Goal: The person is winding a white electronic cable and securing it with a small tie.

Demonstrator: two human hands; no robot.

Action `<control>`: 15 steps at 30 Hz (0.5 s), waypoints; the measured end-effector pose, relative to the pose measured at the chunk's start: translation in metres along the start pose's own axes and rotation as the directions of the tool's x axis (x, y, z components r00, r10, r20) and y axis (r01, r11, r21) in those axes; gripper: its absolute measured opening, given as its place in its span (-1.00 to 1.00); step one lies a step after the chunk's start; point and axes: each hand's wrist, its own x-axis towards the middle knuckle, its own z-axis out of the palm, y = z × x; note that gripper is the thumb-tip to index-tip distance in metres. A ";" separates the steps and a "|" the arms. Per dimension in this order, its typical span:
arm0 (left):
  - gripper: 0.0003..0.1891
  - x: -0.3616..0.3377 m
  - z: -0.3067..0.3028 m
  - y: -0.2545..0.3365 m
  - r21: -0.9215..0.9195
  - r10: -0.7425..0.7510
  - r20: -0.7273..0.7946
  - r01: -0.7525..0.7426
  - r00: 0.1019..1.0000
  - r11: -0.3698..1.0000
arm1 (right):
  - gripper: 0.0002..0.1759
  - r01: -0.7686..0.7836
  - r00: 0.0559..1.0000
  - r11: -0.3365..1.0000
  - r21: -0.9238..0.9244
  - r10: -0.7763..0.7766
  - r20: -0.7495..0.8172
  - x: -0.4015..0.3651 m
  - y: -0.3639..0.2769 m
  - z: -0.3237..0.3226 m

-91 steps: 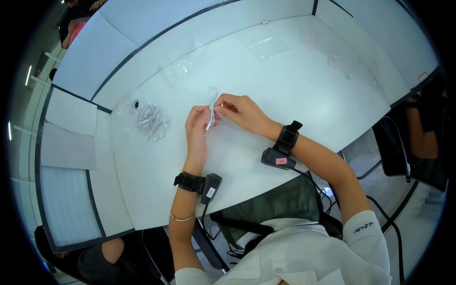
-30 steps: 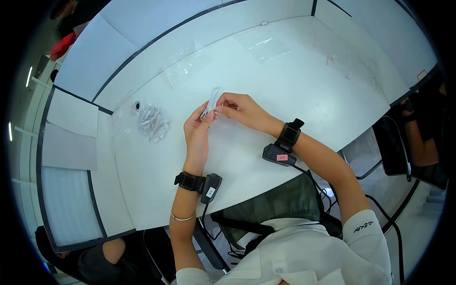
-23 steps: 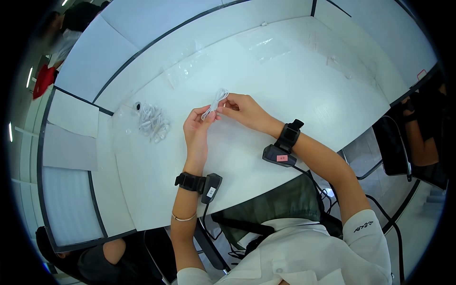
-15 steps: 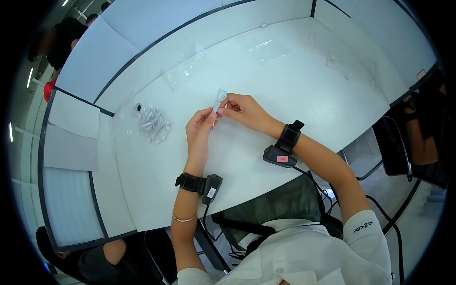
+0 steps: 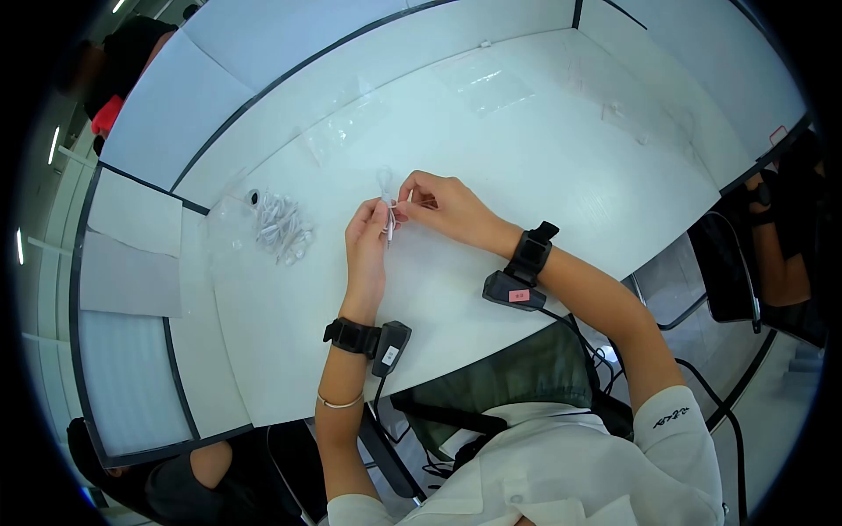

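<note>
A small white bundled cable [image 5: 385,182] stands up between the fingers of my left hand [image 5: 365,235], which is closed on it over the middle of the white table. Just to its right, my right hand [image 5: 443,207] is closed in a pinch on a thin white strand that runs to the bundle. The lower end of the bundle pokes out below my left fingertips. To the left on the table lies a pile of white cables [image 5: 282,230], with a small dark round thing [image 5: 255,198] at its upper edge.
Clear plastic bags [image 5: 495,90] lie flat towards the back of the table [image 5: 526,184]. Low white partitions [image 5: 298,105] enclose the table's back and sides. Other people [image 5: 132,66] show at the upper left, lower left and right edges.
The white bundle has shifted left and stands more upright in my left hand. My right fingers have come off the bundle and drawn a thin strand to the right.
</note>
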 end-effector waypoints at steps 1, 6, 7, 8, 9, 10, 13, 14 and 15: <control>-0.76 0.000 0.000 0.000 -0.007 0.003 -0.001 -0.003 1.000 1.000 | -0.80 0.000 1.000 1.000 0.012 0.000 0.017 0.000 0.001 0.000; -0.77 0.001 -0.004 -0.003 -0.030 -0.003 -0.024 0.003 1.000 1.000 | -0.85 0.002 0.997 0.999 0.039 -0.005 0.076 0.001 0.002 -0.001; -0.77 0.002 -0.005 -0.004 -0.034 0.001 -0.027 -0.002 1.000 0.999 | -0.85 0.010 0.997 1.000 0.020 -0.011 0.078 0.001 0.001 -0.002; -0.78 0.002 -0.005 -0.005 -0.037 0.004 -0.029 -0.005 1.000 0.999 | -0.85 0.017 0.997 1.000 0.000 -0.017 0.079 0.001 0.001 -0.002; -0.78 0.003 -0.005 -0.005 -0.041 0.008 -0.031 -0.009 0.999 0.999 | -0.85 0.037 0.997 0.999 0.015 -0.038 0.063 0.002 0.002 -0.001; -0.79 0.003 -0.004 -0.005 -0.041 0.006 -0.039 -0.008 0.999 0.999 | -0.85 0.032 0.998 0.999 -0.021 -0.030 0.056 0.002 0.002 -0.002; -0.80 0.002 -0.004 -0.002 -0.071 -0.001 -0.033 -0.002 0.999 0.997 | -0.86 0.057 0.998 0.997 -0.044 -0.056 0.027 0.003 0.005 -0.002; -0.81 0.002 -0.002 -0.002 -0.074 0.013 -0.024 -0.015 1.000 0.997 | -0.86 0.073 0.997 0.997 -0.039 -0.073 0.015 0.003 0.006 -0.002; -0.81 0.002 -0.003 -0.003 -0.106 0.007 0.003 -0.007 1.000 0.994 | -0.86 0.066 0.998 0.997 -0.033 -0.066 0.010 0.003 0.006 -0.002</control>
